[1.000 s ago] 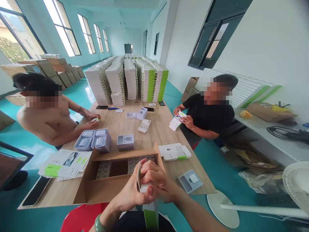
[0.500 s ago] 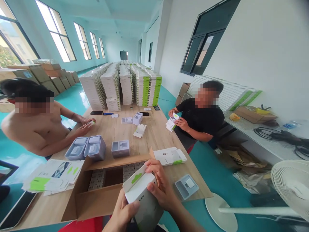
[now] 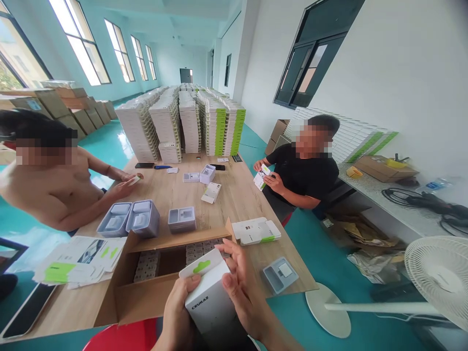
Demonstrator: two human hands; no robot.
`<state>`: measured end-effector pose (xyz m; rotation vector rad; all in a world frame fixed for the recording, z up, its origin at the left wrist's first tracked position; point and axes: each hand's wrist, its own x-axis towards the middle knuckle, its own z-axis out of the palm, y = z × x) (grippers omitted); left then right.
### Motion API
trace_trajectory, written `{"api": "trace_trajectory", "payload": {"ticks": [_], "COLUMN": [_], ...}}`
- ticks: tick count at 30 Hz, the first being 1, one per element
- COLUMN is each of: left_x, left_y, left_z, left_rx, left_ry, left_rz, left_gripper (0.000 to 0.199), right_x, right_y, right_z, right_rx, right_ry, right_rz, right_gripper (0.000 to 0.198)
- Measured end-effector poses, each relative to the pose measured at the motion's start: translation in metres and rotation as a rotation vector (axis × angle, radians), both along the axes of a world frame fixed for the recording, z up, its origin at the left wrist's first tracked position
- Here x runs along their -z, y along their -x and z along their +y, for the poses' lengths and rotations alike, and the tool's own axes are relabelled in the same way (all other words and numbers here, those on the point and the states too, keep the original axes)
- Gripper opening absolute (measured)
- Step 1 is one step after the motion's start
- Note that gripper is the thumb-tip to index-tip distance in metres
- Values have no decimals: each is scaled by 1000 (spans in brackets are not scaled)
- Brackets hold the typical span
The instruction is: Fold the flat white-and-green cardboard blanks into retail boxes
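A white retail box (image 3: pixel 212 297) lettered CEUKAZ is held between my hands at the table's near edge. Its hang tab, with a green-edged cutout, stands up at the far side. My left hand (image 3: pixel 179 304) grips the box's left side, thumb by the tab. My right hand (image 3: pixel 246 295) holds the right side, thumb on the edge and fingertips near the tab's corner. Just beyond is an open cardboard carton (image 3: pixel 149 298) holding rows of small white items. To the right of my right hand lies a plastic tray (image 3: pixel 271 282) with a white piece in it.
Flattened white boxes (image 3: pixel 252 231) lie right of the carton, printed sleeves (image 3: pixel 87 258) left. Stacked plastic trays (image 3: pixel 182 226) stand behind it. One person sits on each side, handling small packaging. Tall box stacks (image 3: pixel 168 124) rise beyond; a white fan (image 3: pixel 435 278) stands right.
The box has turned and tipped so its lettering shows fully. My left hand has shifted left and up along it, its thumb now by the tab. My right fingers have loosened slightly.
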<state>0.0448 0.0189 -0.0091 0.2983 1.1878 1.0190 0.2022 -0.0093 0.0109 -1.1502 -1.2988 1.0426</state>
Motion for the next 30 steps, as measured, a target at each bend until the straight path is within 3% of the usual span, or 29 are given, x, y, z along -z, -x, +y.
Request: {"api": "trace_trajectory", "payload": {"ticks": [4,8,10,13,18,24,28,30], "left_x": [1,2,5,8,8,21,22,15], "left_y": [4,-4,-9,-13,-8,-1,15,27], "left_z": [8,14,17,25,41,43,47,53], "left_rx": [187,363,308,168,101,-4,-112,-60], "left_ry": [-33,-109,-156,-164,-282,-358,-593,-710], "left_rz": [-74,-216,-162,0,51,151,353,452], "left_gripper": [33,59,67,72,72,68,58,46], "right_x": [-7,-6,-6,-3,28,55,53,52], "right_y": [-3,-3,1,11,25,34,37,36], "right_z": [2,18,26,30,21,24,26,28], "right_rx": [-96,144,160,47,29,61,125,111], "right_ry": [96,117,140,161,288,195,128,118], "right_rz": [-81,-132,-105,-93,-158,-192,-214,-231], "right_gripper": [48,51,54,56,62,57,48,48]}}
